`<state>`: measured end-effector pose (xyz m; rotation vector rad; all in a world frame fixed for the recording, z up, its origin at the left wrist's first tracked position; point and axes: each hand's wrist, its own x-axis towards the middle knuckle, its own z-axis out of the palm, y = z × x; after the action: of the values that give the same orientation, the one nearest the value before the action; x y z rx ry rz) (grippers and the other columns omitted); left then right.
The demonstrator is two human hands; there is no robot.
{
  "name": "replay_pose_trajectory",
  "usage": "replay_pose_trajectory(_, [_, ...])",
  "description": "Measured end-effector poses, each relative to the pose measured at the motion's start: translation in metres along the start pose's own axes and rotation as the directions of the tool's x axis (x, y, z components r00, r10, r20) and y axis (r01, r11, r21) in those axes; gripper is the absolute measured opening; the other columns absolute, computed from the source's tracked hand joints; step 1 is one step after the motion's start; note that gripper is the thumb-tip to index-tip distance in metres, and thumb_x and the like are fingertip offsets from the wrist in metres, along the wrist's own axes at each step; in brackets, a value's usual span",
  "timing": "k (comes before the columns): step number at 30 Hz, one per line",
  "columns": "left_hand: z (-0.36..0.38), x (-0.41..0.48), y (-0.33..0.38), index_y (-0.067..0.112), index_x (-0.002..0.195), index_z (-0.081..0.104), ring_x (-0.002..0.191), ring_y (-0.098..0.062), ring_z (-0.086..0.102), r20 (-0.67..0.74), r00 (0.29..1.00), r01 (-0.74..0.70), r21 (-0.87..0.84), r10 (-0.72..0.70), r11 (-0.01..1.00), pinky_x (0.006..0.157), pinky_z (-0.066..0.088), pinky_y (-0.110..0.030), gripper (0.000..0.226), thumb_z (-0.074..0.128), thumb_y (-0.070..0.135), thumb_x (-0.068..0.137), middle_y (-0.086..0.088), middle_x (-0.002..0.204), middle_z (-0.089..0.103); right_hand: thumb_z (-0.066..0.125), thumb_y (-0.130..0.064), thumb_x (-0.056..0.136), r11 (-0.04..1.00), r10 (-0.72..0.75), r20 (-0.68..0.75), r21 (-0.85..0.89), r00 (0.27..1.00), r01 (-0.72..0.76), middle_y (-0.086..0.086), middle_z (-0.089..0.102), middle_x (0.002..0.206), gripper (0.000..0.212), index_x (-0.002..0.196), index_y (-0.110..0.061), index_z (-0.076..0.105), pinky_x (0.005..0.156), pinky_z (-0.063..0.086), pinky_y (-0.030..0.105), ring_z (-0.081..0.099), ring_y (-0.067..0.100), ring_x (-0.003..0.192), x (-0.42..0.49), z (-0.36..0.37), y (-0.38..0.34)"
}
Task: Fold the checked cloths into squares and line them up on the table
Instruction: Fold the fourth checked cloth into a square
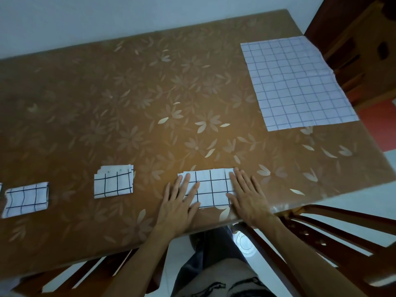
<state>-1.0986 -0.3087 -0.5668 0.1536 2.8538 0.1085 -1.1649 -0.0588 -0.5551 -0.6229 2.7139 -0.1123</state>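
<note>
White dark-checked cloth (pixel 212 189), folded into a strip, at the near edge of the brown flower-patterned table (pixel 128 103) — long axis along that edge. Left grip (pixel 177 204) flat on its left end, right grip (pixel 248 198) flat on its right end, fingers spread, pinching nothing. Likely next: one end over the other.

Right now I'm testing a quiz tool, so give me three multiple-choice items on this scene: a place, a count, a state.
1. Where is the unfolded cloth? A. near left corner B. far right of the table C. on a chair
2. How many hands touch the nearest cloth? A. none B. one C. two
3. That cloth is: A. fully spread B. folded flat C. balled up
1 B: it lies spread at the far right edge.
2 C: the left hand and right hand both rest on it.
3 B: layered edges show along its top.
</note>
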Motion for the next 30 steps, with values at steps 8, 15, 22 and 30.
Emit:
replay_pose_trajectory(8, [-0.012, 0.002, 0.003, 0.028, 0.158, 0.007, 0.153, -0.029, -0.009, 0.027, 0.999, -0.039, -0.009, 0.039, 0.999, 0.122, 0.012, -0.055, 0.064, 0.023, 0.054, 0.102, -0.008, 0.166, -0.009, 0.049, -0.026, 0.098, 0.945, 0.054, -0.086, 0.327, 0.995, -0.023, 0.003, 0.05, 0.137, 0.041, 0.139, -0.026, 0.042, 0.096, 0.046, 0.041, 0.053, 0.027, 0.113, 0.042, -0.044, -0.003])
replay_pose_trajectory(15, [-0.029, 0.0, 0.009, 0.023, 0.153, 0.03, 0.153, -0.028, 0.003, -0.062, 0.997, -0.043, -0.116, 0.036, 0.992, 0.123, 0.012, -0.048, 0.073, 0.065, 0.029, 0.089, -0.01, 0.166, 0.006, 0.06, -0.045, 0.089, 0.964, 0.153, 0.125, 0.198, 0.98, -0.176, 0.006, 0.056, 0.128, 0.044, 0.124, -0.021, 0.054, 0.081, 0.054, 0.044, 0.062, 0.029, 0.099, 0.047, -0.053, 0.002])
replay_pose_trajectory(22, [-0.031, -0.016, 0.02, 0.017, 0.12, 0.063, 0.112, -0.027, 0.054, -0.15, 0.983, -0.142, -0.266, 0.105, 0.953, 0.084, 0.053, -0.041, 0.059, 0.064, -0.009, 0.067, -0.006, 0.122, 0.055, 0.063, -0.042, 0.089, 0.781, 0.242, 0.234, 0.529, 0.942, -0.332, -0.001, 0.064, 0.072, 0.026, 0.087, -0.017, 0.065, 0.07, 0.055, 0.035, 0.062, 0.016, 0.069, 0.009, -0.04, 0.0])
replay_pose_trajectory(30, [-0.035, -0.023, 0.02, 0.024, 0.127, 0.056, 0.111, -0.016, 0.055, -0.067, 0.986, -0.164, -0.356, 0.15, 0.92, 0.085, 0.051, -0.033, 0.049, 0.071, 0.027, 0.081, 0.003, 0.125, 0.052, 0.06, 0.001, 0.092, -0.067, 0.207, 0.428, 0.903, 0.88, -0.424, 0.011, 0.064, 0.115, 0.036, 0.122, -0.013, 0.044, 0.053, 0.058, 0.032, 0.071, 0.028, 0.069, -0.025, -0.056, -0.017])
